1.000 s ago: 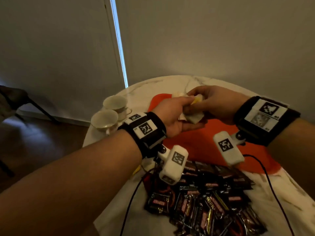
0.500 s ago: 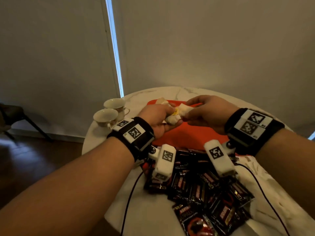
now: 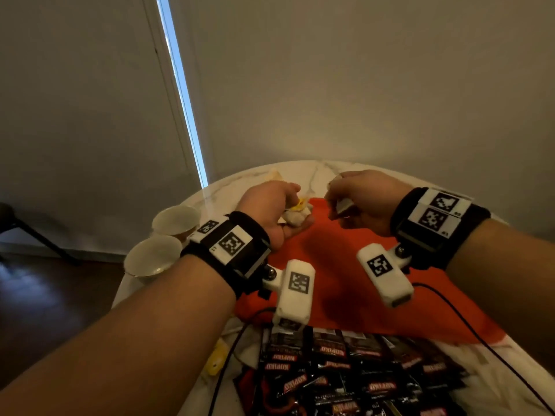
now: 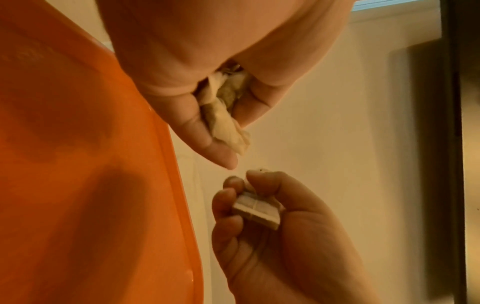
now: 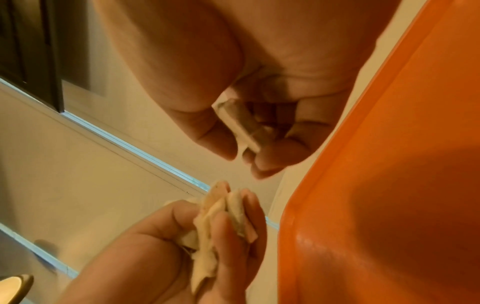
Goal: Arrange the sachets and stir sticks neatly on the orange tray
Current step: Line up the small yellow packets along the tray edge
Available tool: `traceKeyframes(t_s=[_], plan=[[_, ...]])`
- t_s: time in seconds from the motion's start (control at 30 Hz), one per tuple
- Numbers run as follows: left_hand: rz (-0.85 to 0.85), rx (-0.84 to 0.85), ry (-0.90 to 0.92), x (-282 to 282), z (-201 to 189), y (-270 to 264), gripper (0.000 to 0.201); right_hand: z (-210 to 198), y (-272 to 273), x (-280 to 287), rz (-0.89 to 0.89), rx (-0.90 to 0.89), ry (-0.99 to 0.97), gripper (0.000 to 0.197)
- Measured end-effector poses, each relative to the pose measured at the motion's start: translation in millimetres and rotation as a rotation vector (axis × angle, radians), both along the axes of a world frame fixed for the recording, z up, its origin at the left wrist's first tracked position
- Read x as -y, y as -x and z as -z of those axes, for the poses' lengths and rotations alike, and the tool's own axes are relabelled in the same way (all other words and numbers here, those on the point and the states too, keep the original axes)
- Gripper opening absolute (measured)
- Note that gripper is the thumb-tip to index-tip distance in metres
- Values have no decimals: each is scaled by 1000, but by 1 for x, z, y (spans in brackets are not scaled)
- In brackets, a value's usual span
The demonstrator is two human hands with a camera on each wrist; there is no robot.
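My left hand (image 3: pixel 279 211) holds a crumpled bunch of pale sachets (image 3: pixel 295 216) with a yellow tag, above the far left corner of the orange tray (image 3: pixel 345 283). In the left wrist view the sachets (image 4: pixel 226 115) sit between thumb and fingers. My right hand (image 3: pixel 357 202) pinches a single flat white sachet (image 3: pixel 344 204) a short way to the right, also over the tray's far edge. The same flat sachet (image 5: pixel 241 125) shows in the right wrist view, with the left hand's bunch (image 5: pixel 215 222) below it. The hands are apart.
A heap of dark Kopiko sachets (image 3: pixel 345 373) lies on the marble table (image 3: pixel 300 172) in front of the tray. Two cups (image 3: pixel 153 256) (image 3: pixel 175 219) stand at the left edge. A yellow item (image 3: pixel 216 358) lies near the left cable. Walls stand close behind the table.
The hands, joined over the bunch before, have drawn apart. My right hand has come away to the right with one flat sachet; the left keeps the bunch.
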State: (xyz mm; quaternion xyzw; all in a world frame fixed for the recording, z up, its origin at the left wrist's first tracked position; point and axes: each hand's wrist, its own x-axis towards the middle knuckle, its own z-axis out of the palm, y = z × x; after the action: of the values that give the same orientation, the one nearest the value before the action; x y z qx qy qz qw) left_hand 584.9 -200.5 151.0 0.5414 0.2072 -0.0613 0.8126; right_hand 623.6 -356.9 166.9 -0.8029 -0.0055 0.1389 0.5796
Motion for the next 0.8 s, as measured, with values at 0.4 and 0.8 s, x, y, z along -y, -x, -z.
traceKeyframes(t_s=[0.4,0.8], plan=[[35,98,70,11,7,47,28,7,46,16,0,196,-337,17],[-1,307,-93,-10,11,46,13,-2,43,3,-47,305,-300,8]])
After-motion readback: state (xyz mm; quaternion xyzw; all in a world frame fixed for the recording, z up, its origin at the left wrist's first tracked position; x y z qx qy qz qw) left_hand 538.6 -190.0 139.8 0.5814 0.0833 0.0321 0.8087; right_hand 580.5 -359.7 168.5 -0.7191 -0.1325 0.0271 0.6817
